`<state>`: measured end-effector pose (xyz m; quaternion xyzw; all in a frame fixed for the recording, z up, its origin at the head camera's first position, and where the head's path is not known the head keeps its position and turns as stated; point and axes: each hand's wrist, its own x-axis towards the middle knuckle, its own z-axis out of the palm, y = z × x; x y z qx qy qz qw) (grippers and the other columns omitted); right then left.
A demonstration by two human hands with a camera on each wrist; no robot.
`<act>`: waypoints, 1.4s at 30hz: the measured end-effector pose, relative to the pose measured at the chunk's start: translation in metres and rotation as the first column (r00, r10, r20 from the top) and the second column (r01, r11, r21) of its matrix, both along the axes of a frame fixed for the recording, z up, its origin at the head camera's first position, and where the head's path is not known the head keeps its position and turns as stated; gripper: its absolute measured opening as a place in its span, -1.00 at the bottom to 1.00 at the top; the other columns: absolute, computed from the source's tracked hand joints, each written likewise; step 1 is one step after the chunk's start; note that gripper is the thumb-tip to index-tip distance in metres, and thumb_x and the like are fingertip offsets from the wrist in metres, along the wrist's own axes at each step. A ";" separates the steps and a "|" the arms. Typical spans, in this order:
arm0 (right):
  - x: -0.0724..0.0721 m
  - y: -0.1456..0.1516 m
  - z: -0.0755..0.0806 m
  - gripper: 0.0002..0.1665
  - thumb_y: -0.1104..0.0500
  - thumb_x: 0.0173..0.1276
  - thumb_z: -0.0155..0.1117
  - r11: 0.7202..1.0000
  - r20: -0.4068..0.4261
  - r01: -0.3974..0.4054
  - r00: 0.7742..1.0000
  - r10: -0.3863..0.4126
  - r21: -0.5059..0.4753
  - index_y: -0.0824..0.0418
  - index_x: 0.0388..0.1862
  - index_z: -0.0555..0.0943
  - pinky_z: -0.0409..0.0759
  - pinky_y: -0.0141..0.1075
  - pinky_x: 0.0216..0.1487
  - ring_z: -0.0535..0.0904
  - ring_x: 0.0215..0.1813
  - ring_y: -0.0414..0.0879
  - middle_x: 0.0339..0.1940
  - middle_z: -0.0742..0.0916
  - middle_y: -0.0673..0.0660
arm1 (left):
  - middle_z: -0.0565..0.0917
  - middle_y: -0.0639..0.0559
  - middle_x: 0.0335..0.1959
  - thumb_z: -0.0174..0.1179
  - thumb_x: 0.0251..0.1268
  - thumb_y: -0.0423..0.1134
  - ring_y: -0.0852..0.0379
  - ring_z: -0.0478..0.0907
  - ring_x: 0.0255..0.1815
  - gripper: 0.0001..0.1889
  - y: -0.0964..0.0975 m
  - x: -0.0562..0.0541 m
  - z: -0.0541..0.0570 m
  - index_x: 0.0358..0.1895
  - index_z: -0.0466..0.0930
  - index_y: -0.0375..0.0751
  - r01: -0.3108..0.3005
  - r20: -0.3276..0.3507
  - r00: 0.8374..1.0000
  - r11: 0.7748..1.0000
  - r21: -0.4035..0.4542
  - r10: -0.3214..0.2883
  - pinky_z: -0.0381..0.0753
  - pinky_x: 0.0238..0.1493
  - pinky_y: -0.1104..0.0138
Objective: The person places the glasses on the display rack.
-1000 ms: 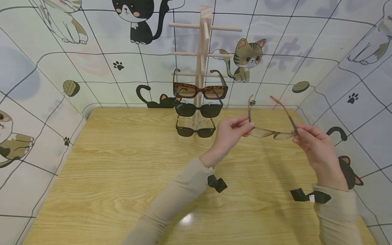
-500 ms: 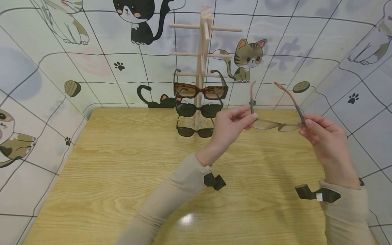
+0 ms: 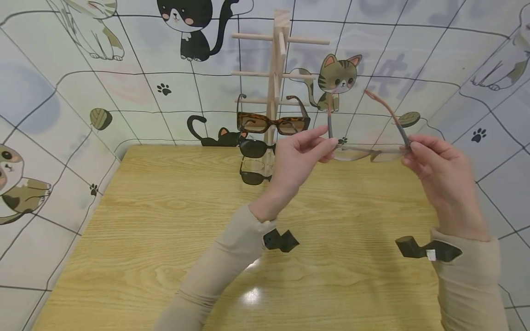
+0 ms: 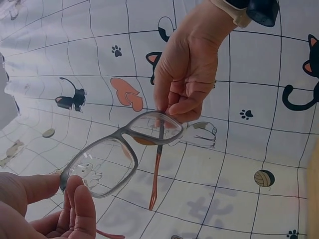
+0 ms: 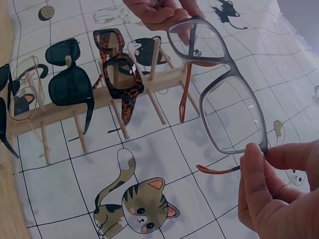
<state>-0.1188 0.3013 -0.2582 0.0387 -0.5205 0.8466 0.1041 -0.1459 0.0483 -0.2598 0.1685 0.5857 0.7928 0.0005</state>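
A pair of eyeglasses with a grey frame, clear lenses and orange-brown temple tips is held up over the table, temples unfolded. My left hand pinches it at one hinge corner, between thumb and fingers. At the opposite corner my right hand pinches the frame the same way. Both temples point away from me, toward the back wall. In the head view the left hand hides part of the lower eyewear on the wooden display stand, which stands just behind and left of it.
The stand carries tortoiseshell sunglasses, black sunglasses, thin gold-rimmed glasses and another dark pair lowest. Bare pegs stick out above. Cat-printed walls enclose the wooden table at the back and sides.
Both hands have carried the eyeglasses upward and toward the back wall. The left hand has shifted left at the end, covering part of the lower sunglasses. The eyewear on the stand stays put.
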 end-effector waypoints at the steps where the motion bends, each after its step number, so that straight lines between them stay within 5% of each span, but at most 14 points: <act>1: -0.001 -0.002 0.002 -0.84 0.50 0.28 0.14 1.000 0.006 -0.001 1.000 0.001 -0.002 0.50 -0.20 0.62 0.66 -0.36 -0.37 0.64 -0.43 -0.02 -0.38 0.72 0.27 | 0.68 -0.23 -0.36 0.25 0.19 -0.43 0.30 0.59 -0.53 -0.68 -0.002 0.001 0.002 0.03 0.59 -0.38 -0.004 -0.004 1.000 1.000 0.004 0.004 0.66 -0.21 0.31; 18: -0.018 -0.039 0.024 -0.83 0.46 0.26 0.20 0.993 -0.059 -0.090 0.994 0.094 0.071 0.50 -0.17 0.61 0.65 -0.38 -0.31 0.63 -0.38 -0.05 -0.35 0.70 0.23 | 0.68 0.06 -0.48 0.25 0.17 -0.48 0.24 0.60 -0.56 -0.71 -0.038 -0.001 0.020 -0.01 0.61 -0.43 -0.087 -0.040 0.995 0.993 0.082 0.090 0.67 -0.22 0.20; 42: -0.054 -0.089 0.036 -0.87 0.43 0.21 0.28 0.979 -0.022 -0.186 0.982 0.188 0.079 0.42 -0.25 0.66 0.65 -0.36 -0.26 0.64 -0.42 -0.08 -0.41 0.71 0.21 | 0.65 0.08 -0.55 0.21 0.18 -0.50 0.23 0.60 -0.59 -0.70 -0.087 -0.016 0.024 0.00 0.57 -0.51 -0.192 -0.044 0.979 0.976 0.104 0.197 0.66 -0.32 0.33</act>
